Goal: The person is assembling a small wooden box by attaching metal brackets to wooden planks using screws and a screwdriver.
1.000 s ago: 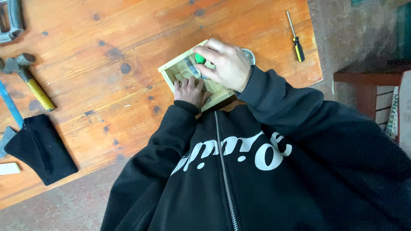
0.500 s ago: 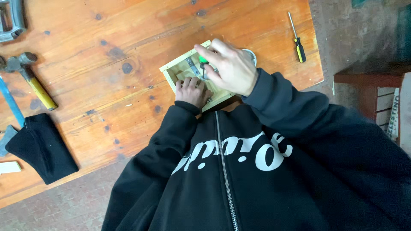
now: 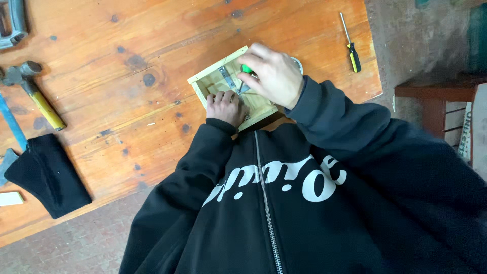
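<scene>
A wide wooden bench (image 3: pixel 152 61) of knotty, orange-toned planks filled most of the view from above. The person, in a black zip-up sweatshirt (image 3: pixel 304 203) with white lettering, leaned over its near edge. Close to that edge sat a small, shallow box frame of pale wood (image 3: pixel 215 76) — tilted at an angle to the bench's planks, with a metal strip lying inside it.

The right hand (image 3: pixel 274 76) hovered over the frame's far corner, its grip closed around a green-handled tool (image 3: pixel 246 68) whose tip pointed down into the frame. The left hand (image 3: pixel 225 106) rested on the frame's near side, fingers curled and pressed down; whether it held anything could not be told.

A black cloth pouch (image 3: pixel 48 175) lay well apart at the far left of the bench. Above it lay a hammer (image 3: pixel 35 94) with a yellow handle. A screwdriver (image 3: pixel 351 45) with a yellow-and-black handle lay alone beyond the frame — near the bench's far right corner.
</scene>
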